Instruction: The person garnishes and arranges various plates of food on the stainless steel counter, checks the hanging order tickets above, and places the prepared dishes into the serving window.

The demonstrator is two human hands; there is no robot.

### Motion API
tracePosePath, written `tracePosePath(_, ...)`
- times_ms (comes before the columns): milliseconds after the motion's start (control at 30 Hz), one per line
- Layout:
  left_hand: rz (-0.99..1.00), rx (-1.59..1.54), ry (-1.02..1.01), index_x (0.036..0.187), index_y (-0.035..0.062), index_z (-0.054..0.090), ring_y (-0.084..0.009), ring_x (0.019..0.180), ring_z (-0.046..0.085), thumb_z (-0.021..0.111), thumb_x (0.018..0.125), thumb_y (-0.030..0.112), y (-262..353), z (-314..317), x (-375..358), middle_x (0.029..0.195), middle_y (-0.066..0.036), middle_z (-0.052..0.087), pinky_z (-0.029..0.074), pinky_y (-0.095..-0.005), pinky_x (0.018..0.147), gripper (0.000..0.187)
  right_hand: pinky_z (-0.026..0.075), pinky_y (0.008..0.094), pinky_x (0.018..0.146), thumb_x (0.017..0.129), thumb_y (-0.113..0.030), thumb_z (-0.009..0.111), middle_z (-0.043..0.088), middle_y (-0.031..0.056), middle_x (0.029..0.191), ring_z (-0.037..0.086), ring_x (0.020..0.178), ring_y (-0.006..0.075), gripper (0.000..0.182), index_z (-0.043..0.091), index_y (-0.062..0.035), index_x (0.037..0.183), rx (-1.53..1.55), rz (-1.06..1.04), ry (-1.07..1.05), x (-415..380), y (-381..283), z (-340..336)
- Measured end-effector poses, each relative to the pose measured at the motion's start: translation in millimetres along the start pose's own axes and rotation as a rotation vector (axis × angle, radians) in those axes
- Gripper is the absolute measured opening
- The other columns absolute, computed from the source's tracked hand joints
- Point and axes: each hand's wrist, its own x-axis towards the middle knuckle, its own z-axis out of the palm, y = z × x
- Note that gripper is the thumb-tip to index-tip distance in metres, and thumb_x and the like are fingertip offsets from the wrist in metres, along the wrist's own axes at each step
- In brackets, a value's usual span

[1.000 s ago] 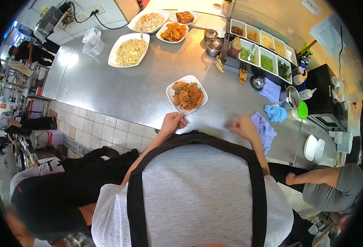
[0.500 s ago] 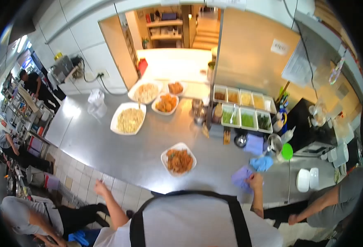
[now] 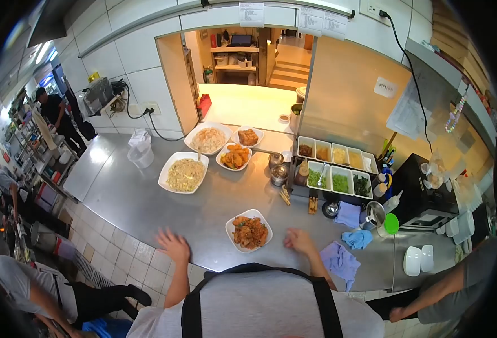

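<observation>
A white square dish (image 3: 230, 241) with reddish-brown fried food on it sits at the counter's front edge, between my hands. My left hand (image 3: 173, 246) is over the counter edge to the left of that dish, fingers spread, holding nothing. To the right of the dish is my right hand (image 3: 300, 241), apart from it, with loosely bent fingers and nothing seen in them. A crumpled purple cloth (image 3: 340, 262) lies on the counter just right of my right forearm.
Near the pass window stand a fried rice dish (image 3: 183, 173), a pale rice dish (image 3: 208, 137), an orange fried-food dish (image 3: 234, 156) and a small dish (image 3: 248, 137). Topping trays (image 3: 340, 179), a blue cloth (image 3: 357, 239) and a co-worker's arm (image 3: 437, 284) are to the right.
My right hand has let go of the purple cloth and moved left toward the dish. My left hand has come up to the counter edge, fingers spreading. The view has shifted slightly.
</observation>
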Motion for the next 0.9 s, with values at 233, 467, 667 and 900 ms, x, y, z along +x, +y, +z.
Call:
tracePosePath(233,0.052,-0.101,-0.128,0.132,0.0068,0.041,-0.0352,0.135,0.021,0.048,0.087,0.033,5.0,6.0,1.0,0.144,-0.016,0.029,0.008,-0.0664,0.103,0.053,0.049,0.0248,0.054,0.098,-0.02,0.033,0.065,0.0118,0.074,0.061,0.058,0.0139,0.031,0.056,0.0002,0.105,0.203,0.088,-0.189,16.0,-16.8,53.3)
tracePosePath(467,0.051,-0.108,-0.112,0.131,0.0063,0.042,-0.035,0.134,0.023,0.049,0.087,0.032,3.9,7.3,1.1,0.143,-0.015,0.03,0.009,-0.0652,0.103,0.051,0.049,0.0248,0.054,0.098,-0.016,0.029,0.065,0.0106,0.073,0.059,0.057,0.013,0.029,0.054,-0.0014,0.097,0.198,0.053,-0.156,19.9,-9.5,65.5)
tracePosePath(667,0.038,-0.128,-0.108,0.129,0.007,0.043,-0.0348,0.133,0.024,0.051,0.086,0.03,6.2,4.5,1.4,0.142,-0.015,0.031,0.009,-0.0647,0.104,0.05,0.051,0.0246,0.058,0.096,-0.013,0.028,0.065,0.0111,0.077,0.06,0.06,0.0132,0.028,0.052,-0.0018,0.105,0.23,0.068,-0.182,18.5,-18.6,67.6)
tracePosePath(900,0.038,-0.121,-0.103,0.13,0.0083,0.044,-0.0336,0.133,0.025,0.051,0.086,0.029,8.0,4.4,1.7,0.142,-0.014,0.032,0.009,-0.0644,0.104,0.049,0.052,0.0261,0.06,0.095,-0.014,0.029,0.066,0.0128,0.084,0.064,0.069,0.0157,0.031,0.042,-0.0042,0.12,0.332,0.1,-0.262,12.5,-22.8,88.4)
